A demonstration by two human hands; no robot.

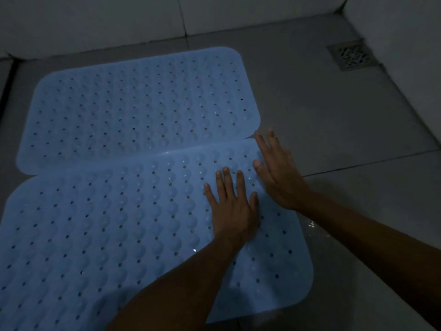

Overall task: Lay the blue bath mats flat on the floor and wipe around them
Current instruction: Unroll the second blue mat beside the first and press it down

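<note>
Two hands press flat with fingers straight — the left hand on the near mat, the right hand at its right edge. Two blue mats lie side by side on the tiled floor — the far mat touching the near one; one floor drain sits in the far corner.

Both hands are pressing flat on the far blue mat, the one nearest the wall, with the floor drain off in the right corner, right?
Not quite. The head view shows the left hand and right hand flat on the near mat, not the far mat. The floor drain is in the right corner.
</note>
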